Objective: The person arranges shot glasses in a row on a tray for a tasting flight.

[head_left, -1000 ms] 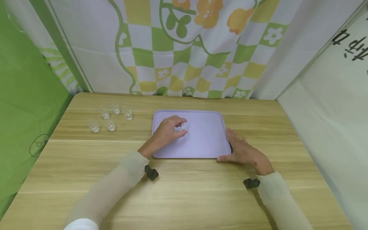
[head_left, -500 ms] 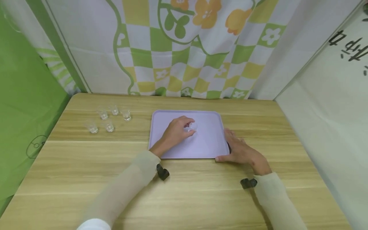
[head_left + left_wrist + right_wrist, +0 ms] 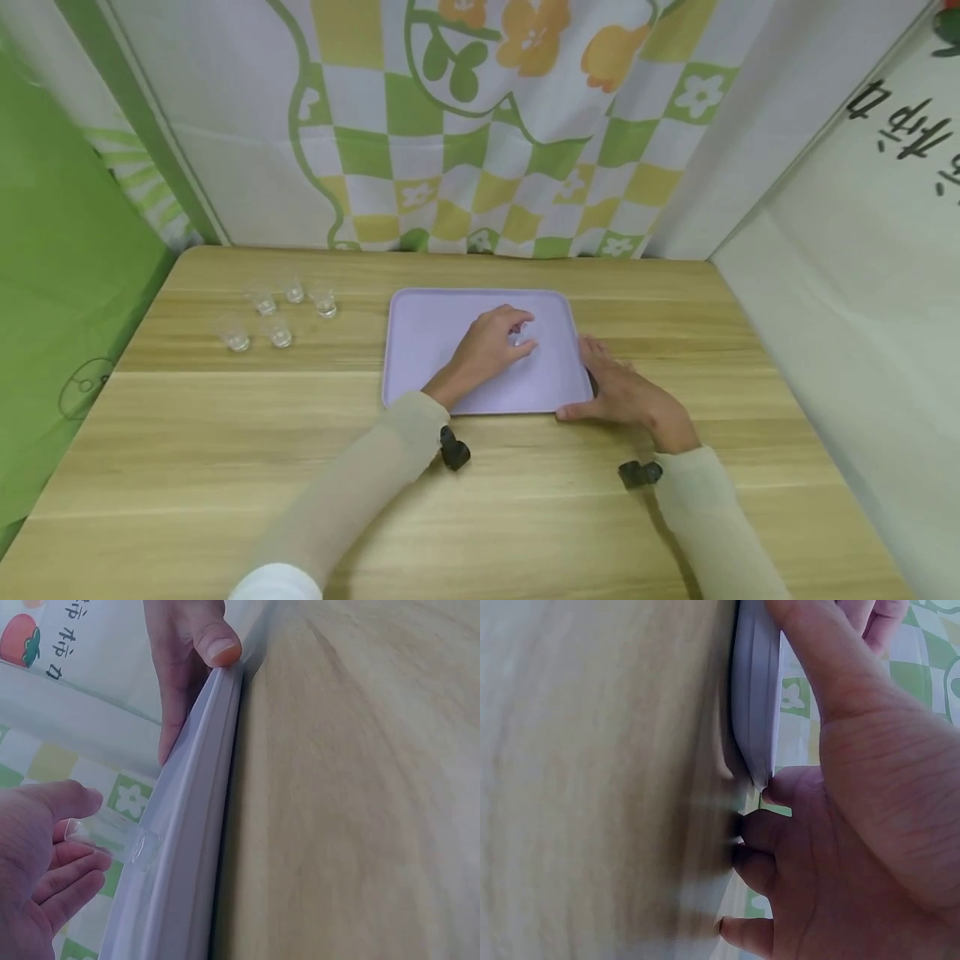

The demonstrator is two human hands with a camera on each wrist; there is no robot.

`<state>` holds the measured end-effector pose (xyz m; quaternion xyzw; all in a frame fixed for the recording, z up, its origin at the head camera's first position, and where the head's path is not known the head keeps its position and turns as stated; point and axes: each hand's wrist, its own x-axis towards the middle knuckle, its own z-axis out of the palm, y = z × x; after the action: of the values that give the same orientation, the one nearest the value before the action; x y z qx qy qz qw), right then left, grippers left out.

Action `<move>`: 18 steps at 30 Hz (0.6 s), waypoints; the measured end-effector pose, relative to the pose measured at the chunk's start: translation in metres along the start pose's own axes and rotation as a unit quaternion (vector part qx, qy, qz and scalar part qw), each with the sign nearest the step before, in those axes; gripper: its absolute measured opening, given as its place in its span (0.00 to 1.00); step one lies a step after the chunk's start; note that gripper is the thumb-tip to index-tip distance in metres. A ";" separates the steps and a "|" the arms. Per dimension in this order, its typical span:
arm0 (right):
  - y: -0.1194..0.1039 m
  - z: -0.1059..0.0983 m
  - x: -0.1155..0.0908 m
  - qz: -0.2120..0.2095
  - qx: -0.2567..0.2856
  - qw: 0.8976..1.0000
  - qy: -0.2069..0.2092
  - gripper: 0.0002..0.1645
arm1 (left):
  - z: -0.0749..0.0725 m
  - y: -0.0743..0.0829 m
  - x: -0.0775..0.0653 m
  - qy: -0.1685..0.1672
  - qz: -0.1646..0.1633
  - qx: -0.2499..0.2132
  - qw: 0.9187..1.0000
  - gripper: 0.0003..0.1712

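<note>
My left hand (image 3: 486, 346) is over the lilac tray (image 3: 427, 325) in the head view, right of its middle. Between thumb and fingertips it pinches a small clear shot glass (image 3: 112, 836); in the left wrist view the glass's base is right at the tray surface. My right hand (image 3: 633, 398) holds the tray's near right corner, thumb along the front edge and fingers along the right side. In the right wrist view its fingertips (image 3: 754, 862) reach down beside the tray wall.
Several clear shot glasses (image 3: 280, 335) stand upright in a cluster on the wooden table (image 3: 225, 450), left of the tray. A checked curtain (image 3: 480, 150) hangs behind the table's far edge. A green sheet is at left, a pale wall at right.
My left hand has moved rightward over the tray with the shot glass in its fingers. My right hand keeps its place at the tray corner. The view has shifted slightly.
</note>
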<state>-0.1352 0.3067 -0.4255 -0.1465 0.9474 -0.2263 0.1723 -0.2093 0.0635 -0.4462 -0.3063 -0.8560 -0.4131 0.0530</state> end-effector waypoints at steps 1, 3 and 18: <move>0.000 0.000 0.000 -0.001 0.001 1.000 0.001 0.80 | 0.002 0.000 0.002 -0.003 0.000 0.002 1.000 0.22; 0.000 -0.001 0.000 0.001 0.000 1.000 0.001 0.80 | 0.005 0.002 0.005 -0.007 0.002 0.004 1.000 0.22; 0.000 -0.001 -0.001 -0.003 0.001 1.000 0.003 0.79 | 0.020 0.013 0.024 -0.011 0.015 0.020 1.000 0.24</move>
<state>-0.1346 0.3078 -0.4247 -0.1485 0.9472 -0.2282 0.1692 -0.2180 0.0954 -0.4425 -0.3224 -0.8600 -0.3916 0.0555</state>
